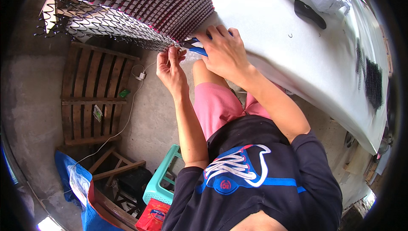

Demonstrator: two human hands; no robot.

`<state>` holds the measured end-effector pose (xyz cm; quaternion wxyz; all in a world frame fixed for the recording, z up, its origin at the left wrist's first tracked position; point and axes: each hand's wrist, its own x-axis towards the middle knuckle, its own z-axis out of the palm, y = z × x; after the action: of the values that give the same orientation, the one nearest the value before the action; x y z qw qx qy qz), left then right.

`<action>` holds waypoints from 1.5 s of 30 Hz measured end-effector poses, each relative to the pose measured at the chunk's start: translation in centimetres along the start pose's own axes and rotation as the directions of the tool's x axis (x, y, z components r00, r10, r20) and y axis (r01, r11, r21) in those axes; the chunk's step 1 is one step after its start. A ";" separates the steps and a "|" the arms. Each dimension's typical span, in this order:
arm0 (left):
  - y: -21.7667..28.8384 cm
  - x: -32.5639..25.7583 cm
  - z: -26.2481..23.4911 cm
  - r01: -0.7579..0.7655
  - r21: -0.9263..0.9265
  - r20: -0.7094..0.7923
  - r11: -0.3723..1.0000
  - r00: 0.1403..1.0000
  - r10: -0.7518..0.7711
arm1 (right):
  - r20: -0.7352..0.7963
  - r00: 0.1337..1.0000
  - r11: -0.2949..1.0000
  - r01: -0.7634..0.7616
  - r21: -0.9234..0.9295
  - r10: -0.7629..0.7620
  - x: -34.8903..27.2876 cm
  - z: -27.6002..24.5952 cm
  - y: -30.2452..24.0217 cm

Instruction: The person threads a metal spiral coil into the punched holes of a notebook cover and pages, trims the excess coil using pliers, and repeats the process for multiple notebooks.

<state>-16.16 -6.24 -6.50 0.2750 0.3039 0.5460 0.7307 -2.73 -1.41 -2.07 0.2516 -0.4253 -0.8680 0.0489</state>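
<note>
A large woven mesh of dark zigzag wire with red strands (144, 1) hangs over the near left end of the white-covered table. My right hand (226, 54) is closed round blue-handled pliers (198, 52), whose dark jaws point left at the mesh's lower corner. Just below that corner, my left hand (172, 67) has its thumb and fingers pinched together, close beside the plier jaws. What lies between those fingertips is too small to make out, and the jaws' exact contact with the wire is partly hidden.
The white table covering (263, 23) carries a dark flat object (309, 14), a small hook and a pile of black coils (374, 84). A wooden pallet (95, 95) lies left, near a white cable. Below are a turquoise stool (159, 184) and a red packet (154, 215).
</note>
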 end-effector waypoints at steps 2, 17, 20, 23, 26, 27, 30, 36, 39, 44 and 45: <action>0.0 -0.1 0.2 -0.013 0.005 -0.018 1.000 1.000 0.013 | -0.002 1.000 1.000 0.002 0.025 -0.002 0.1 0.0 0.2; 0.7 0.2 -0.7 -0.009 -0.003 0.076 1.000 0.997 0.009 | -0.106 0.994 1.000 0.027 0.010 -0.026 0.2 -0.1 0.6; 0.6 0.3 -0.6 0.002 -0.035 0.076 0.999 0.997 0.001 | -0.094 0.995 0.999 0.022 0.044 -0.017 0.4 0.2 0.5; 0.4 0.2 -0.7 -0.010 -0.051 0.081 0.999 0.997 0.014 | 0.000 1.000 0.999 -0.020 0.050 0.020 0.5 -0.4 0.1; 0.5 0.0 -0.2 -0.015 -0.086 0.068 0.996 0.997 0.021 | 0.040 0.999 0.996 0.005 0.092 -0.009 0.7 0.4 0.7; 0.5 -0.2 -0.1 -0.016 -0.097 0.061 0.995 0.998 0.022 | 0.077 0.997 0.996 -0.008 0.090 0.001 0.7 0.5 0.9; 0.2 -0.4 -0.3 0.012 -0.204 0.050 0.979 0.999 -0.002 | 0.169 0.985 0.994 -0.051 0.098 0.034 0.8 0.1 1.0; 0.5 -1.1 -1.2 0.396 -0.660 0.244 0.638 0.917 -0.316 | -0.077 0.996 0.999 0.043 0.034 -0.040 0.1 -0.9 1.0; 3.0 -0.5 1.0 0.382 -0.723 0.105 0.575 0.885 -0.454 | -0.055 0.998 0.999 0.020 0.040 -0.017 0.3 -0.7 0.9; 2.3 0.8 0.4 0.441 -0.677 0.197 0.590 0.880 -0.432 | -0.088 0.996 0.998 0.027 0.061 -0.021 0.5 0.2 0.2; 2.0 1.1 0.3 0.443 -0.682 0.222 0.582 0.883 -0.413 | -0.050 0.999 0.998 0.007 0.068 -0.003 0.5 0.0 0.1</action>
<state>-16.80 -5.81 -4.34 0.5490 0.0460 0.2692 0.7899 -2.95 -0.95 -1.89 0.2875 -0.4154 -0.8604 0.0673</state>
